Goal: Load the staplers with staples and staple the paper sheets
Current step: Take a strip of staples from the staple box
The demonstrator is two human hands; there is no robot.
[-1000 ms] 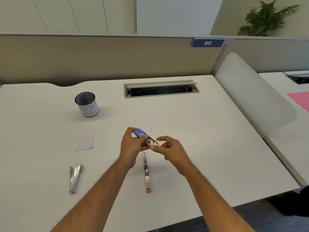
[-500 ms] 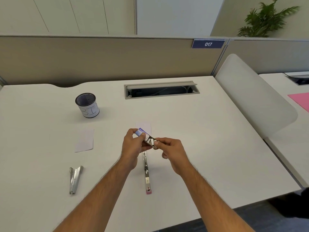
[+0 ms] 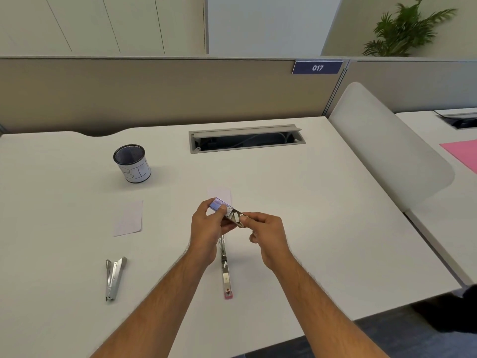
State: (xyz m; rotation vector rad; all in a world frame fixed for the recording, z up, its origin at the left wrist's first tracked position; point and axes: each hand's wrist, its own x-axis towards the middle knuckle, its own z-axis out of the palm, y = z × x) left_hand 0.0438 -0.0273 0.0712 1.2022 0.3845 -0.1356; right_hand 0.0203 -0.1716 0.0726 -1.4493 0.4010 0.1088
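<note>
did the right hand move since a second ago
Yes. The right hand moved left toward the staple box, judged against the open stapler on the desk; its fingers now pinch at the box's end.

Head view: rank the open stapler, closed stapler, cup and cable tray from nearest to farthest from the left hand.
1. Open stapler, just right of the left hand.
2. Closed stapler, near left.
3. Cup, far left.
4. Cable tray, at the desk's back.

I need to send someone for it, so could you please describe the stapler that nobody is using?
On the white desk, look at the near left part, below the paper sheet. The closed silver stapler lies there alone; the other stapler lies opened out flat, with a pink tip.
</note>
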